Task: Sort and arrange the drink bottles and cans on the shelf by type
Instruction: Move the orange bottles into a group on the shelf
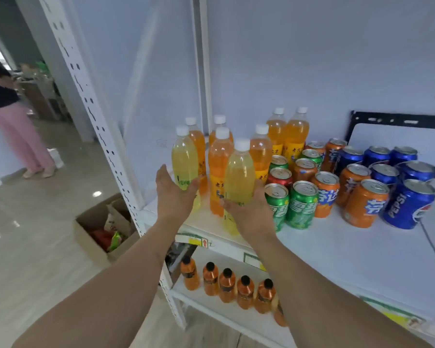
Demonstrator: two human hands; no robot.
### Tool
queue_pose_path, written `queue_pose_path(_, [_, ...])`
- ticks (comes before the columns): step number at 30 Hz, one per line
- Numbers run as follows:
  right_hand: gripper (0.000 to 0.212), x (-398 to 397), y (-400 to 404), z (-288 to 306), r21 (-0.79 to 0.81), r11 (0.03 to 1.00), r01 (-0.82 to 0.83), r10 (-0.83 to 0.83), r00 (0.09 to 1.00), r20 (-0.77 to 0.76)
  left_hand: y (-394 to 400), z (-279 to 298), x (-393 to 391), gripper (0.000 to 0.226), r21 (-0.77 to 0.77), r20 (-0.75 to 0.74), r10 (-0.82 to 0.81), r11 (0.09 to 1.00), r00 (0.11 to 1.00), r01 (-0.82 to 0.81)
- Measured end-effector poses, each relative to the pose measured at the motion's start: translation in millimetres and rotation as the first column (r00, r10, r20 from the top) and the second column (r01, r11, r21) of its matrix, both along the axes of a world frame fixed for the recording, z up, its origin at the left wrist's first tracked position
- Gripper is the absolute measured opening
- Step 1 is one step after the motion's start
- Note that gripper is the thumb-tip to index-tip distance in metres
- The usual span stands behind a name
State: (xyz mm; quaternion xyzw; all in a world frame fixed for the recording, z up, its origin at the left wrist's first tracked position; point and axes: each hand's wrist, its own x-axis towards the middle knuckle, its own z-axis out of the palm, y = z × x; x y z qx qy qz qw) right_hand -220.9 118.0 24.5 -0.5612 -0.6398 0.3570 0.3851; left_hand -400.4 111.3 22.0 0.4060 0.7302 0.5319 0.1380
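Observation:
Two pale yellow bottles with white caps stand at the front left of the white shelf. My left hand wraps the lower part of the left yellow bottle. My right hand grips the right yellow bottle near the shelf's front edge. Just behind them stand several orange bottles with white caps. To the right are the cans, mixed together: green cans, a red can, orange cans and blue cans.
A white perforated shelf post rises at the left. The shelf below holds several small orange bottles with black caps. An open cardboard box sits on the floor. A person stands far left. A black bracket leans at the back right.

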Motion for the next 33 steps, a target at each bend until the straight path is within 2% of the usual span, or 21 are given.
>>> queue_pose_path(2, [0.088, -7.2, -0.2, 1.5, -0.053, 0.996, 0.074, -0.071, 0.996, 0.047, 14.1, 1.3, -12.6, 0.098, -0.015, 0.099, -0.096, 0.995, 0.99, 0.098])
queue_pose_path(6, [0.08, -15.8, 2.7, 5.7, -0.092, 0.986, 0.14, -0.134, 0.988, 0.073, 28.2, 3.7, -21.8, 0.064, -0.018, 0.095, -0.178, 0.983, 0.979, 0.181])
queue_pose_path(9, [0.08, -12.8, 1.2, 5.6, -0.096, 0.988, 0.124, -0.12, 0.992, 0.044, 21.9, 6.6, -25.5, 0.043, 0.04, 0.098, -0.216, 0.976, 0.972, 0.213])
queue_pose_path(11, [0.08, -6.5, -3.2, 1.9, -0.095, 0.99, 0.101, -0.105, 0.994, -0.037, 7.9, 10.7, -22.9, 0.03, 0.083, 0.099, -0.268, 0.962, 0.958, 0.261])
queue_pose_path(14, [0.074, 4.8, -22.4, -2.7, -0.096, 0.992, 0.087, -0.103, 0.978, -0.18, -23.7, 12.1, -12.4, 0.034, 0.136, 0.115, -0.332, 0.939, 0.936, 0.316])
queue_pose_path(17, [0.053, 25.4, -48.1, -3.8, -0.09, 0.987, 0.13, -0.149, 0.954, -0.261, -59.4, 5.6, 10.6, 0.047, 0.123, 0.176, -0.376, 0.925, 0.91, 0.359])
queue_pose_path(21, [0.041, 74.7, -85.7, -3.4, -0.109, 0.966, 0.236, -0.26, 0.891, -0.371, -109.4, 0.9, 67.4, 0.042, 0.143, 0.296, -0.521, 0.853, 0.8, 0.503])
queue_pose_path(24, [0.044, 125.5, -123.5, -3.0, -0.145, 0.939, 0.31, -0.342, 0.877, -0.337, -142.0, -5.6, 119.2, 0.036, 0.128, 0.425, -0.62, 0.762, 0.659, 0.635])
queue_pose_path(27, [0.057, 183.9, -164.3, -7.2, -0.164, 0.913, 0.375, -0.407, 0.869, -0.281, -176.0, -8.8, 170.9, 0.052, 0.074, 0.548, -0.642, 0.676, 0.537, 0.733])
queue_pose_path(30, [0.071, 243.8, -209.1, -7.6, -0.194, 0.875, 0.444, -0.482, 0.839, -0.251, -207.1, -10.2, 224.4, 0.078, 0.0, 0.619, -0.615, 0.622, 0.488, 0.783])
queue_pose_path(32, [0.08, 281.4, -239.0, -5.0, -0.212, 0.856, 0.471, -0.513, 0.822, -0.247, -228.2, -10.0, 260.0, 0.07, 0.009, 0.589, -0.663, 0.578, 0.463, 0.816])
queue_pose_path(33, [0.077, 299.3, -254.1, -2.9, -0.218, 0.851, 0.477, -0.522, 0.813, -0.259, -239.5, -8.8, 277.6, 0.066, 0.014, 0.573, -0.682, 0.561, 0.453, 0.828])
